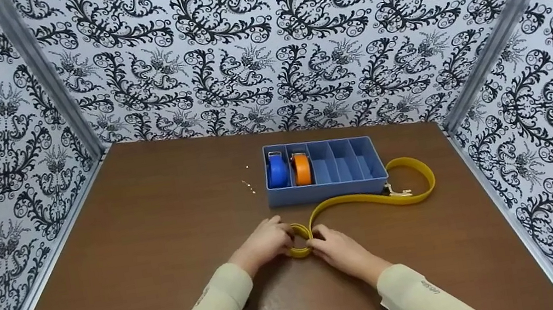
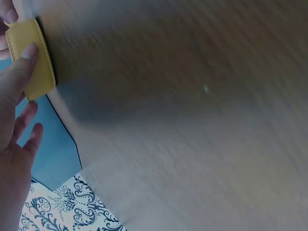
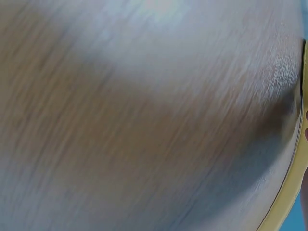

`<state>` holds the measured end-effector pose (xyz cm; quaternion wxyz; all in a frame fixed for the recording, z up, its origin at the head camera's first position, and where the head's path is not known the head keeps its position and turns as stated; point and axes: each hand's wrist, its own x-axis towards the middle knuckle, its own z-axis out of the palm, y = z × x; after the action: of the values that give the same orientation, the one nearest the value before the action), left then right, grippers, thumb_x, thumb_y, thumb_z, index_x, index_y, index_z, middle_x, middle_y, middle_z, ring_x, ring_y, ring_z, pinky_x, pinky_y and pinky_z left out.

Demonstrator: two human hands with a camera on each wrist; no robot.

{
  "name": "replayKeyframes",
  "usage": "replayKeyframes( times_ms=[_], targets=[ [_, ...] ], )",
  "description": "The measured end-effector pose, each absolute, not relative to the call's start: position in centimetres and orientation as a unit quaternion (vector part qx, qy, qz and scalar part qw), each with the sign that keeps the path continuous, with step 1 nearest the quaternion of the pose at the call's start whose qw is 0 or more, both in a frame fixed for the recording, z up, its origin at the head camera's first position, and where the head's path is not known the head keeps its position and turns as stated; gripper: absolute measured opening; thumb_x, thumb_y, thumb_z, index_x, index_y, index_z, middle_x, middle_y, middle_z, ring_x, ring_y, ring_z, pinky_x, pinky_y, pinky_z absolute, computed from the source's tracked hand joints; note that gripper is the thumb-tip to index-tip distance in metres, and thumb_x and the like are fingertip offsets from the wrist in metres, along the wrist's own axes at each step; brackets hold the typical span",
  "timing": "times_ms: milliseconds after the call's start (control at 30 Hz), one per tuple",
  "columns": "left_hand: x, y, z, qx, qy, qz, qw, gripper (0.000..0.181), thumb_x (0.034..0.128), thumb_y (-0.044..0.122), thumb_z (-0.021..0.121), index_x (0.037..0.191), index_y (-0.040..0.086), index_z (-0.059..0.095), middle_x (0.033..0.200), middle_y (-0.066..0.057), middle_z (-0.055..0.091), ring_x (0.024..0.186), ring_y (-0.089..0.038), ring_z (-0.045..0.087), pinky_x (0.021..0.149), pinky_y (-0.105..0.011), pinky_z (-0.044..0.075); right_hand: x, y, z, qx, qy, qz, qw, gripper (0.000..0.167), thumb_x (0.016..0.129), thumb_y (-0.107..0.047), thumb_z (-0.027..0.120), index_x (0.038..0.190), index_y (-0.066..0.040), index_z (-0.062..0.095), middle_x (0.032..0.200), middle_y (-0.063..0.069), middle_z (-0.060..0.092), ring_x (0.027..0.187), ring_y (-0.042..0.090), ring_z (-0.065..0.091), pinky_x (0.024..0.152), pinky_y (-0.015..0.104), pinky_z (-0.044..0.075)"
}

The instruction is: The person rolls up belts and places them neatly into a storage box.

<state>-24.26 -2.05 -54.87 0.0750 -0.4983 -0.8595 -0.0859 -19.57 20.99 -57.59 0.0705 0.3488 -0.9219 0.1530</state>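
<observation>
A yellow belt (image 1: 350,199) stands on its edge on the table, one end wound into a small coil. My left hand (image 1: 265,241) holds the coil from the left; in the left wrist view its thumb lies along the stitched yellow leather (image 2: 44,74). On the coil's other side my right hand (image 1: 344,249) pinches the belt where the strap leaves the roll. From there the strap curves back and right, looping round beside a blue box. A silver-coloured buckle (image 1: 399,192) lies near the box's front right corner. The right wrist view catches only a yellow strip of belt (image 3: 291,183) and some fingertips.
The blue divided box (image 1: 329,191) stands behind my hands. Its leftmost compartment holds a rolled blue belt (image 1: 277,172), the one beside it a rolled orange belt (image 1: 302,169). Small pale specks dot the brown table (image 1: 179,203). Patterned walls (image 1: 241,72) enclose the back and sides.
</observation>
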Motion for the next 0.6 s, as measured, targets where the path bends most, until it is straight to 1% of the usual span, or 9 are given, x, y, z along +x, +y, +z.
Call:
replayKeyframes(
  times_ms=[100, 200, 267, 333, 400, 467, 533, 600],
  targets=[
    [-24.6, -2.1, -54.7, -0.506, -0.856, -0.082, 0.063, 0.008, 0.0734, 0.022, 0.082, 0.079, 0.020, 0.077, 0.100, 0.002, 0.069, 0.084, -0.023, 0.052, 0.067, -0.034, 0.041, -19.6, 20.9, -57.6, 0.353, -0.918, 0.164, 0.075, 0.022, 0.095, -0.015, 0.064, 0.117, -0.012, 0.064, 0.120, 0.010, 0.053, 0.097, 0.023, 0.058, 0.083, 0.038, 0.052],
    [-25.0, -2.0, -54.6, -0.510, -0.856, -0.072, 0.053, 0.007, 0.0741, 0.021, 0.081, 0.079, 0.021, 0.077, 0.102, 0.003, 0.069, 0.085, -0.023, 0.053, 0.067, -0.035, 0.042, -19.9, 20.6, -57.5, 0.384, -0.904, 0.151, 0.108, 0.017, 0.094, -0.012, 0.065, 0.110, -0.008, 0.066, 0.122, 0.012, 0.056, 0.103, 0.027, 0.060, 0.088, 0.041, 0.051],
    [-25.3, -1.8, -54.4, -0.506, -0.859, -0.062, 0.046, 0.008, 0.0748, 0.021, 0.081, 0.082, 0.021, 0.078, 0.104, 0.005, 0.069, 0.087, -0.023, 0.054, 0.068, -0.035, 0.043, -20.0, 20.3, -57.3, 0.408, -0.893, 0.135, 0.134, 0.013, 0.092, -0.010, 0.067, 0.105, -0.007, 0.067, 0.119, 0.012, 0.060, 0.105, 0.029, 0.060, 0.091, 0.044, 0.049],
    [-25.5, -1.6, -54.2, -0.503, -0.861, -0.057, 0.041, 0.010, 0.0754, 0.021, 0.081, 0.085, 0.021, 0.079, 0.107, 0.007, 0.070, 0.090, -0.024, 0.056, 0.072, -0.037, 0.046, -20.1, 20.1, -57.3, 0.421, -0.885, 0.119, 0.156, 0.010, 0.090, -0.010, 0.069, 0.099, -0.007, 0.068, 0.110, 0.009, 0.065, 0.102, 0.030, 0.060, 0.092, 0.044, 0.048],
    [-25.7, -1.4, -54.0, -0.511, -0.856, -0.061, 0.037, 0.012, 0.0761, 0.020, 0.081, 0.088, 0.019, 0.079, 0.108, 0.005, 0.070, 0.094, -0.024, 0.058, 0.078, -0.037, 0.047, -20.2, 19.8, -57.3, 0.422, -0.883, 0.116, 0.168, 0.008, 0.089, -0.011, 0.071, 0.096, -0.007, 0.068, 0.099, 0.006, 0.067, 0.096, 0.029, 0.059, 0.089, 0.043, 0.048],
    [-25.9, -1.3, -53.9, -0.524, -0.847, -0.083, 0.035, 0.014, 0.0767, 0.016, 0.081, 0.090, 0.017, 0.079, 0.105, 0.001, 0.070, 0.094, -0.023, 0.060, 0.082, -0.036, 0.048, -20.3, 19.6, -57.3, 0.414, -0.885, 0.123, 0.174, 0.008, 0.088, -0.012, 0.072, 0.094, -0.008, 0.069, 0.092, 0.005, 0.067, 0.090, 0.029, 0.058, 0.085, 0.040, 0.048],
    [-25.9, -1.3, -53.9, -0.530, -0.838, -0.124, 0.025, 0.016, 0.0785, 0.009, 0.079, 0.093, 0.014, 0.079, 0.100, -0.004, 0.069, 0.090, -0.022, 0.060, 0.080, -0.032, 0.049, -20.3, 19.3, -57.3, 0.401, -0.890, 0.132, 0.174, 0.008, 0.088, -0.013, 0.071, 0.094, -0.008, 0.070, 0.089, 0.004, 0.068, 0.087, 0.027, 0.056, 0.080, 0.037, 0.047],
    [-25.9, -1.3, -53.9, -0.514, -0.836, -0.191, 0.003, 0.021, 0.0798, -0.001, 0.074, 0.097, 0.010, 0.078, 0.094, -0.010, 0.067, 0.087, -0.025, 0.059, 0.077, -0.033, 0.048, -20.3, 19.1, -57.3, 0.386, -0.896, 0.137, 0.172, 0.008, 0.088, -0.015, 0.072, 0.092, -0.008, 0.070, 0.087, 0.003, 0.068, 0.083, 0.025, 0.054, 0.075, 0.035, 0.046]
  ],
)
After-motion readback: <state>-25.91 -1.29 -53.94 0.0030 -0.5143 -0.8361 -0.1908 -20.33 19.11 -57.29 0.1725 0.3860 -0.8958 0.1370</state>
